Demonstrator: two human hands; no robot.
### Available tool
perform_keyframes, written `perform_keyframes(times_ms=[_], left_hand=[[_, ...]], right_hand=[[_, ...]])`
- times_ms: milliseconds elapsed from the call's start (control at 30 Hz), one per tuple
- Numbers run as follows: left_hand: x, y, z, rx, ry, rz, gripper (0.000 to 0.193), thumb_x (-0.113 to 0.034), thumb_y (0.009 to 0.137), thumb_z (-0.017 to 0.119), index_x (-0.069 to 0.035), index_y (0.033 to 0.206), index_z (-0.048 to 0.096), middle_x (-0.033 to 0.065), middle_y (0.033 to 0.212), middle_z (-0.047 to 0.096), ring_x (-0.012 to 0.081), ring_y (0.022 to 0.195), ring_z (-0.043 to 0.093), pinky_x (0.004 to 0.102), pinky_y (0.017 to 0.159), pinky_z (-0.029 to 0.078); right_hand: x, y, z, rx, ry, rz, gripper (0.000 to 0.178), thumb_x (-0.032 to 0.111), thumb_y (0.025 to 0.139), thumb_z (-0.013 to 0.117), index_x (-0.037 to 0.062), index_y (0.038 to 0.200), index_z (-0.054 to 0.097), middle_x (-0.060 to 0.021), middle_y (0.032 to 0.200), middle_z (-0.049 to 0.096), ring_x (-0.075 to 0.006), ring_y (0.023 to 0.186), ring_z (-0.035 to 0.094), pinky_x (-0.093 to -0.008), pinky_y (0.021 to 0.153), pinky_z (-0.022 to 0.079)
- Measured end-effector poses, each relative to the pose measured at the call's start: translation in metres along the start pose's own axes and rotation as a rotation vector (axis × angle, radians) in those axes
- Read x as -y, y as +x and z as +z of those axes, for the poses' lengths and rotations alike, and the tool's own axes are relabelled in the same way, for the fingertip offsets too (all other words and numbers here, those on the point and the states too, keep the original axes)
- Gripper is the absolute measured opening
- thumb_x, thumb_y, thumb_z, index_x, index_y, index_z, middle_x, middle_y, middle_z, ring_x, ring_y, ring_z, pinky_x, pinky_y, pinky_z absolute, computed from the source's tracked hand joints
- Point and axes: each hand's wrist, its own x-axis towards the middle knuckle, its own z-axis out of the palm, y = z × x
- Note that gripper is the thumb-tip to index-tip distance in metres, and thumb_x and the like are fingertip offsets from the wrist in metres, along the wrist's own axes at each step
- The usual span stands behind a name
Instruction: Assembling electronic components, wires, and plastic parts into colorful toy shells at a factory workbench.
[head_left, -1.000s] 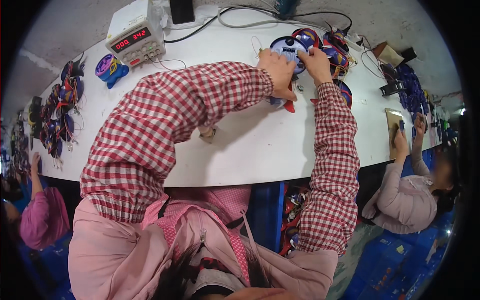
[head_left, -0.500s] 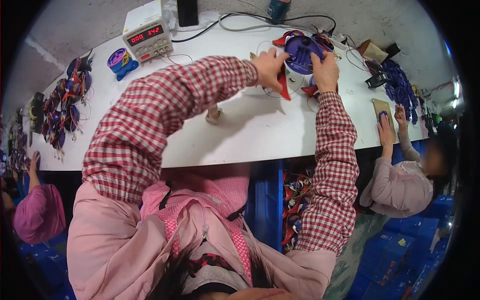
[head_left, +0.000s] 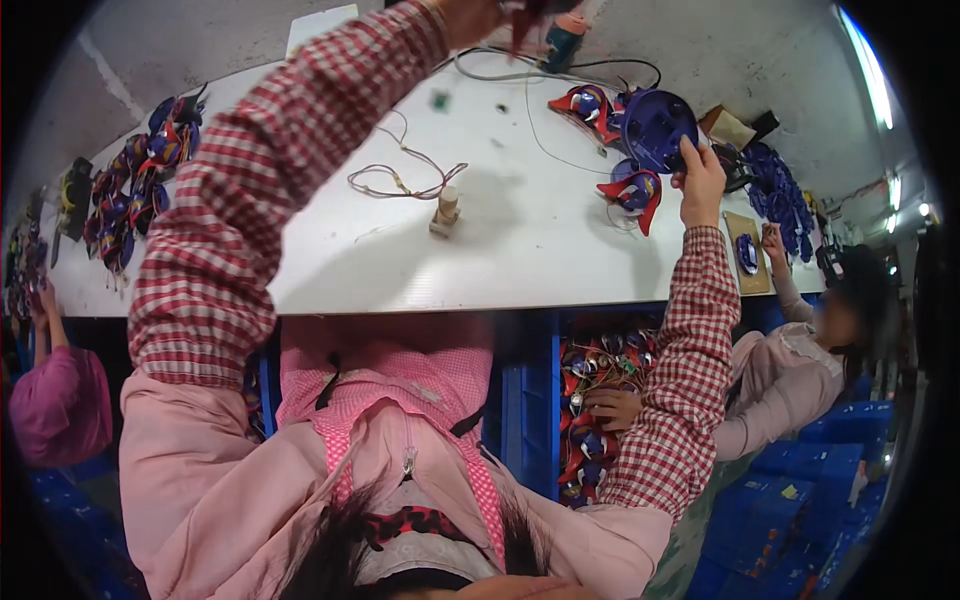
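Note:
My right hand [head_left: 703, 180] grips the edge of a round purple plastic dish [head_left: 658, 135], tilted above the far right of the white table. At the top edge, my left hand [head_left: 470, 18] is closed on a blurred red and dark plastic piece [head_left: 528, 15], partly cut off by the frame. A small green circuit board [head_left: 440, 100] shows below that hand, also blurred. Beside the dish, a red and purple moulded part [head_left: 590, 108] with thin wires lies on the table, and a similar part [head_left: 632, 192] sits below the dish.
A small wooden-coloured stand [head_left: 446, 212] and looped thin wires [head_left: 400, 185] are mid-table. Bunches of moulded parts [head_left: 130, 190] lie far left. Purple pieces [head_left: 785, 200] are piled right. A co-worker's hand [head_left: 612, 408] reaches into a blue crate [head_left: 540, 400] of parts beside my right arm.
My left hand has left the dish and moved up and left with the red and dark piece. The dish has shifted right in my right hand. A co-worker's hand has entered the crate.

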Motion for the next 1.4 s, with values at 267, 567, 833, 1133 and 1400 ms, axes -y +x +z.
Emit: perform_keyframes(times_ms=[267,567,833,1133,1400], left_hand=[[-0.119,-0.120,-0.044,0.468,-0.514,-0.026,0.026,-0.026,0.085,0.059,-0.005,0.099,0.060,0.0112,0.094,0.064,0.0152,0.084,0.064,0.0277,0.072,0.055],[-0.127,-0.285,-0.082,-0.264,0.614,-0.128,0.050,-0.034,0.085,0.055,-0.009,0.127,0.045,0.0061,0.106,0.055,0.0172,0.091,0.059,0.0262,0.074,0.050],[-0.041,-0.309,-0.165,-0.702,0.438,-0.408,0.037,-0.036,0.091,0.045,-0.011,0.118,0.052,0.0023,0.097,0.058,0.0121,0.085,0.056,0.0330,0.070,0.049],[0.039,-0.302,-0.244,-1.007,0.075,-0.251,0.044,-0.044,0.084,0.055,-0.008,0.108,0.053,0.0048,0.096,0.056,0.0164,0.085,0.056,0.0356,0.073,0.051],[0.069,-0.297,-0.258,-0.948,1.108,-0.258,0.078,-0.066,0.076,0.054,-0.002,0.121,0.045,0.0196,0.110,0.049,0.0280,0.100,0.053,0.0437,0.085,0.047]], right_hand=[[0.092,-0.078,0.050,0.467,0.116,-0.040,0.019,0.020,0.087,0.062,0.0042,0.098,0.061,0.0047,0.070,0.055,-0.0013,0.049,0.046,-0.0169,0.040,0.034],[0.068,-0.209,0.157,0.916,0.039,0.113,0.021,0.013,0.087,0.060,0.0009,0.104,0.055,0.0019,0.069,0.052,-0.0027,0.047,0.045,-0.0178,0.036,0.034],[-0.008,-0.257,0.227,0.924,-0.043,0.246,0.033,0.012,0.087,0.060,0.0001,0.115,0.047,0.0025,0.063,0.044,-0.0041,0.043,0.043,-0.0193,0.035,0.033],[-0.040,-0.250,0.240,0.845,-0.087,0.292,0.033,0.013,0.087,0.060,-0.0004,0.115,0.048,0.0020,0.064,0.047,-0.0041,0.047,0.042,-0.0193,0.038,0.033],[-0.049,-0.258,0.213,0.711,-0.194,0.035,0.035,0.014,0.087,0.062,-0.0017,0.115,0.049,-0.0046,0.088,0.052,-0.0061,0.065,0.047,-0.0199,0.056,0.041]])
